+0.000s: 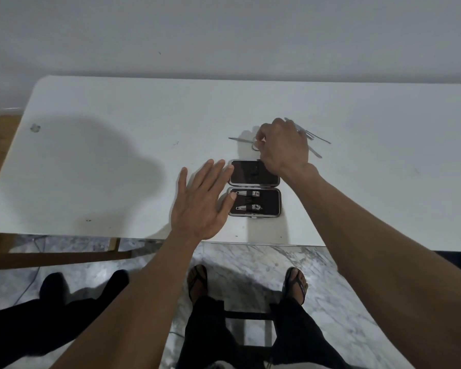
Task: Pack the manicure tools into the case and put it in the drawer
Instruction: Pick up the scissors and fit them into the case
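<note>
Risk: my right hand pinches small scissors beyond the open case; a slip scatters loose tools just right; left hand flat, fingers spread, steadying case.

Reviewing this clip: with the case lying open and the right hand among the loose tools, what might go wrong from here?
1. The right hand is curled over several thin metal tools at once; one may slip or get knocked aside.
2. The left hand lies flat with only its fingertips at the edge of the open case, so the case may slide during loading.
3. The two clippers already fill the near half, so room looks tight.
</note>
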